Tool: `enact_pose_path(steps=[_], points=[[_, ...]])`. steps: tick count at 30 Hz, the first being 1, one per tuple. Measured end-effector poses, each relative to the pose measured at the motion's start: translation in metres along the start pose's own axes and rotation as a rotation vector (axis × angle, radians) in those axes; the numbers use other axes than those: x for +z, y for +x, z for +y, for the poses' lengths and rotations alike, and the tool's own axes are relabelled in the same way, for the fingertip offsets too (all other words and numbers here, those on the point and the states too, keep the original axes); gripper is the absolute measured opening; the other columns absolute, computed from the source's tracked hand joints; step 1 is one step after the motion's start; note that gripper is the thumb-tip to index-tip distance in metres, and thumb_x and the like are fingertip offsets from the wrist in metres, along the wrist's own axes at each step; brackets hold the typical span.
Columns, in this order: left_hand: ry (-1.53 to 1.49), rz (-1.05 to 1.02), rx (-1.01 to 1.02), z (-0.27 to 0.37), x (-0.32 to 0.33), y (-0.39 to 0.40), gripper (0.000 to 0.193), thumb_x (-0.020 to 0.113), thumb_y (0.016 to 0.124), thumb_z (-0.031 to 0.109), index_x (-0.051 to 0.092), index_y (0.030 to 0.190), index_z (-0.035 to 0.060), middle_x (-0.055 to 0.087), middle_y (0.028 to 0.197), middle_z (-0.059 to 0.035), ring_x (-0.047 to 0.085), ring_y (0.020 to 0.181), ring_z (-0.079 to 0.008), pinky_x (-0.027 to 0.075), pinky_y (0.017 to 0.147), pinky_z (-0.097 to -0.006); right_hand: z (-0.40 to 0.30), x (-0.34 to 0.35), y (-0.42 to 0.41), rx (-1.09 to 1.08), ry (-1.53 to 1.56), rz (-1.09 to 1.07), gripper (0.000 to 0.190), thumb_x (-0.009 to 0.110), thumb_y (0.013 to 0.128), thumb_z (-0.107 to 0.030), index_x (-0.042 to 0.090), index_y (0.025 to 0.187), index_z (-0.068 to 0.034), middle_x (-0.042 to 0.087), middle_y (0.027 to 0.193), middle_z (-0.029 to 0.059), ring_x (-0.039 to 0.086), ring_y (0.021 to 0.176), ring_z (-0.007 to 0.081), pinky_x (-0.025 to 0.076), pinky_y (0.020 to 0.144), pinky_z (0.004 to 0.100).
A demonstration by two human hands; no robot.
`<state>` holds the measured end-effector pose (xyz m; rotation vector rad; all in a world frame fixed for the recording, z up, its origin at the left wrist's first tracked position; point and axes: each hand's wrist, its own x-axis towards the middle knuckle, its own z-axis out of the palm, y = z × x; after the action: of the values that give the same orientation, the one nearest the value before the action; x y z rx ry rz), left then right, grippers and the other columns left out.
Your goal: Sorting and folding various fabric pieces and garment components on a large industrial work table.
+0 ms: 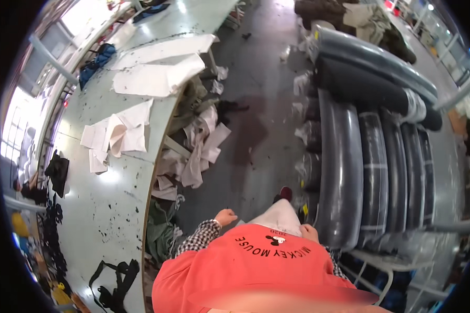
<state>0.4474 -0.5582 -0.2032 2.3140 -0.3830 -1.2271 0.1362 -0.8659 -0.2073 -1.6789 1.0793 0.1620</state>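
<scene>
Over the floor beside the long table (98,203), my left hand (225,217) hangs at the front left of my red top, its fingers curled and nothing visible in them. Near the rolls, my right hand (309,232) is beside my light trouser leg (284,215); its fingers are partly hidden, so I cannot tell whether it holds anything. A dark red shoe (286,193) shows ahead of the leg. White sheets (152,78) and smaller cream-coloured pieces (119,131) lie on the table, and black straps (119,287) rest at its near end.
Plastic-wrapped dark rolls (340,168) are stacked along the right. Crumpled pale scraps (199,156) and green cloth (160,231) lie under the table's edge at left. A white metal frame (391,266) stands at lower right. A person (33,191) is beyond the table at far left.
</scene>
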Motion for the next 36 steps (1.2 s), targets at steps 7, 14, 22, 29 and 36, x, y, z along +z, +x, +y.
enact_pose_path(steps=[7,14,22,29,36], points=[[-0.896,0.489,-0.517,0.003,-0.02,0.01,0.017,0.066,0.093,0.021,0.065,0.099,0.0052,0.066,0.08,-0.0057,0.066,0.061,-0.0173,0.046,0.048,-0.0292,-0.034,-0.112,0.124,-0.03,-0.323,-0.039,0.033,0.056,0.096,-0.028,0.07,0.101,0.001,0.07,0.1,0.0213,0.066,0.089,0.0365,0.052,0.084,0.0437],[0.108,0.306,-0.161,0.048,0.048,0.07,0.025,0.061,0.09,0.031,0.07,0.091,0.0081,0.07,0.082,-0.0145,0.071,0.076,-0.0298,0.052,0.06,-0.0419,-0.152,-0.16,0.277,-0.441,-0.415,-0.15,0.018,0.059,0.091,-0.014,0.073,0.093,-0.004,0.072,0.095,0.0199,0.068,0.095,0.0373,0.054,0.085,0.0437],[0.29,0.172,-0.043,0.087,0.008,0.207,0.027,0.061,0.085,0.03,0.077,0.087,0.0086,0.072,0.091,-0.0206,0.071,0.091,-0.0368,0.055,0.075,-0.0447,-0.337,-0.133,0.422,-0.774,-0.486,-0.391,0.023,0.05,0.085,-0.004,0.072,0.078,-0.002,0.07,0.083,0.0198,0.068,0.087,0.0367,0.054,0.079,0.0427],[0.027,0.281,-0.05,0.231,-0.15,0.385,0.02,0.066,0.082,0.022,0.069,0.08,0.0029,0.066,0.068,-0.0139,0.065,0.064,-0.0283,0.052,0.06,-0.0435,-0.338,-0.194,0.517,-0.721,-0.571,-0.448,0.021,0.057,0.094,-0.021,0.067,0.101,-0.004,0.069,0.087,0.0203,0.067,0.079,0.0394,0.053,0.072,0.0411],[-0.659,0.749,0.359,0.443,-0.292,0.428,0.025,0.071,0.085,0.025,0.068,0.09,0.0012,0.07,0.08,-0.0176,0.068,0.077,-0.0322,0.053,0.07,-0.041,-0.404,-0.219,0.638,-0.553,-0.532,-0.536,0.019,0.061,0.095,-0.018,0.063,0.105,-0.002,0.067,0.088,0.0181,0.065,0.077,0.0317,0.052,0.072,0.0388]])
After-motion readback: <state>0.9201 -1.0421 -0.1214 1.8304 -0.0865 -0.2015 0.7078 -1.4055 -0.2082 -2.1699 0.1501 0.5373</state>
